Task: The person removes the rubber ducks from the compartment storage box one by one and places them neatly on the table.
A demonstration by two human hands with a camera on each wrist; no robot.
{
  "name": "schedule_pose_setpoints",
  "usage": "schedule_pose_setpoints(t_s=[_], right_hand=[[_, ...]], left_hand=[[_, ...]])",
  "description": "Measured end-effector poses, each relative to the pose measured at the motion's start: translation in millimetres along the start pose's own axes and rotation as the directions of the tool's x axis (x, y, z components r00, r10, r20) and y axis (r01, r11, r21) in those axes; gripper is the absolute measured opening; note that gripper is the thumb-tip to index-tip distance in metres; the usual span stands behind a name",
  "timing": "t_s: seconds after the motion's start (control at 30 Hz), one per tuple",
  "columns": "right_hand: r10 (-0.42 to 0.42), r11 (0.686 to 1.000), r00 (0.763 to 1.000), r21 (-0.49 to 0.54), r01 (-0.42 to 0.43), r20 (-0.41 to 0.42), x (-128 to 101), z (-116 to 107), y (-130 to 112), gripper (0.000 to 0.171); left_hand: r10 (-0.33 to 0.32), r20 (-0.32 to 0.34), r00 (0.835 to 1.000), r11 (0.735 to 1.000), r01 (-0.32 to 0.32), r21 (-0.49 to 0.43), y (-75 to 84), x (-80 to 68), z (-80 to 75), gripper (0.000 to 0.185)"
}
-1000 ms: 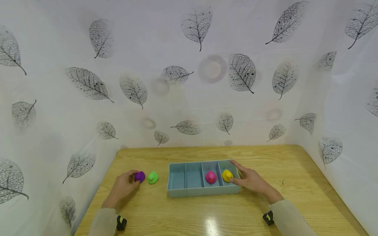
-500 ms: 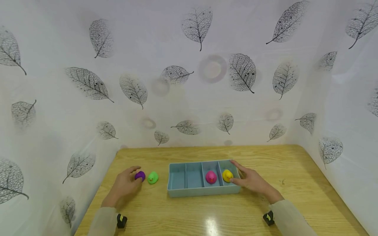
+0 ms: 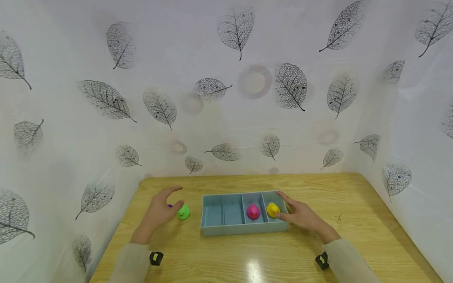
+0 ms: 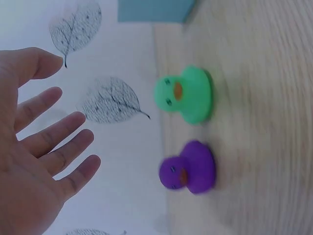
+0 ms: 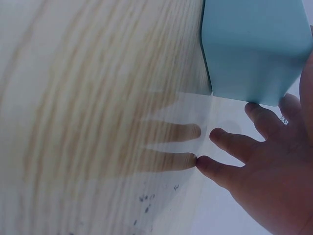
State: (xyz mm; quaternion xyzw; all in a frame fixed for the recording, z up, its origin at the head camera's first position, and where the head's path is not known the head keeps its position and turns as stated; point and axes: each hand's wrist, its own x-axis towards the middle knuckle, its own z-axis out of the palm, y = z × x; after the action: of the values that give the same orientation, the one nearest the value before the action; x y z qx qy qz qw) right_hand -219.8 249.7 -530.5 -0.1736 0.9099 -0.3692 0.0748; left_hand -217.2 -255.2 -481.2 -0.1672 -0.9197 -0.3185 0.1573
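On the left side of the tabletop (image 3: 219, 251), the left hand (image 3: 160, 210) has let go of the purple duck (image 4: 190, 167): a second ago its fingers were closed about that duck, half a second ago they were loosening, and now the hand is lifted clear with its fingers spread and straight, holding nothing. From the head view the hand hides most of the purple duck, which shows only as a sliver, but the left wrist view shows it standing on the wood just beside the green duck (image 3: 183, 212), the two close yet apart. Both sit outside the blue tray (image 3: 240, 230), to its left.

The right hand (image 3: 301, 216) has not moved; its relaxed, straight fingers rest against the tray's right end wall and grip nothing. The pink duck (image 3: 253, 211) and yellow duck (image 3: 273, 210) stay in the two right-hand compartments, while the two left compartments are bare.

My judgement is that the purple duck has been put down rather than carried over, so it and the green duck remain unsorted.
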Motion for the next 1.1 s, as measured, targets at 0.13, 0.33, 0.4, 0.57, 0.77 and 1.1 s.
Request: schedule_pose_setpoints(t_s=[0.13,0.33,0.4,0.57,0.77,1.1], right_hand=[[-0.004,1.0,1.0,-0.012,0.004,-0.002,-1,0,1,0.087],[-0.008,0.999,1.0,-0.032,0.008,0.001,-2,-1,1,0.088],[-0.009,0.999,1.0,-0.035,0.009,0.001,-2,0,1,0.087],[-0.012,1.0,1.0,-0.026,0.011,-0.005,-1,-1,-1,0.086],[-0.003,1.0,1.0,0.001,0.003,0.003,-1,-2,-3,0.086],[-0.001,1.0,1.0,0.005,0.001,0.005,-3,-2,-2,0.084]], left_hand=[[0.052,0.03,0.998,0.998,-0.051,-0.036,16.6,5.8,7.5,0.047],[0.095,0.072,0.993,0.992,-0.088,-0.087,33.4,12.7,18.4,0.048],[0.113,0.072,0.991,0.99,-0.106,-0.089,38.4,14.7,21.4,0.047],[0.153,0.058,0.986,0.984,-0.147,-0.1,49.1,18.9,28.5,0.046],[0.196,0.061,0.979,0.974,-0.187,-0.129,59.5,23.4,38.9,0.046],[0.263,0.091,0.961,0.958,-0.249,-0.141,76.9,30.2,61.5,0.048]])
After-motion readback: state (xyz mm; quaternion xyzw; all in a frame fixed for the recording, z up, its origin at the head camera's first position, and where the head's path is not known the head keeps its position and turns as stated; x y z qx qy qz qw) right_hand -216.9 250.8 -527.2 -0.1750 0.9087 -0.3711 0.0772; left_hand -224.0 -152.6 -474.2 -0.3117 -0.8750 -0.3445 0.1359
